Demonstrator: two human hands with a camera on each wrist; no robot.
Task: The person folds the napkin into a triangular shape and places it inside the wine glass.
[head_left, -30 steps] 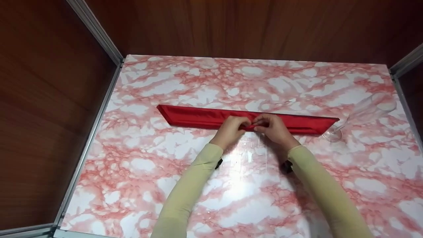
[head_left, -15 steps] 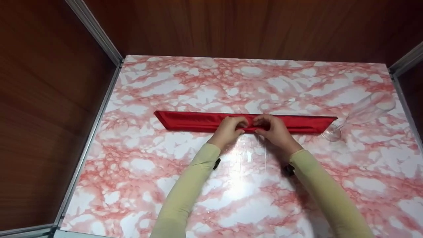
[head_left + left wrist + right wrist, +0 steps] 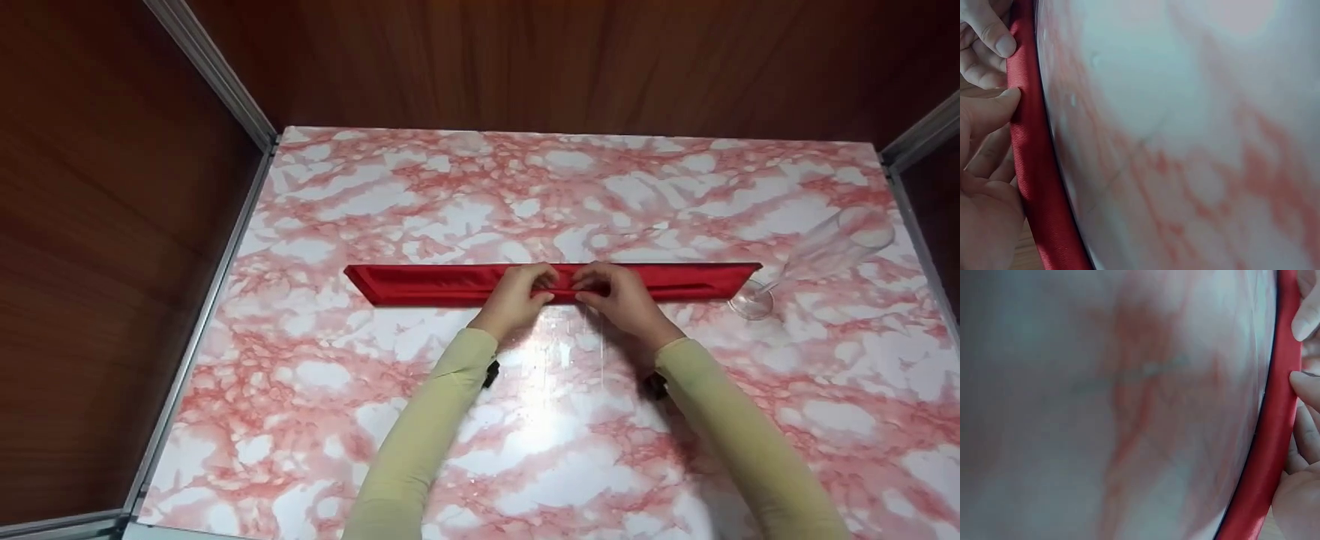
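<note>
A red cloth napkin [image 3: 435,283], folded into a long strip with slanted ends, lies crosswise on the table. My left hand [image 3: 520,296] pinches its near edge just left of the middle, fingers curled over and thumb low. My right hand [image 3: 619,296] grips the same edge a short way to the right, thumb towards the other thumb. In the left wrist view, both thumbs press the rolled red edge [image 3: 1030,135]. The right wrist view shows the same rolled edge [image 3: 1275,416] with thumbs against it. Beneath the curled hands, part of the strip is hidden.
A clear stemmed glass [image 3: 836,244] stands at the right, its round foot [image 3: 752,301] close to the strip's right end. The marbled red-and-white table [image 3: 315,442] is bounded by dark wood panels [image 3: 525,67] at the back and sides.
The napkin's left end has swung towards me, so the strip lies straighter across the table. Both hands keep their hold near the middle, their fingertips slightly further apart.
</note>
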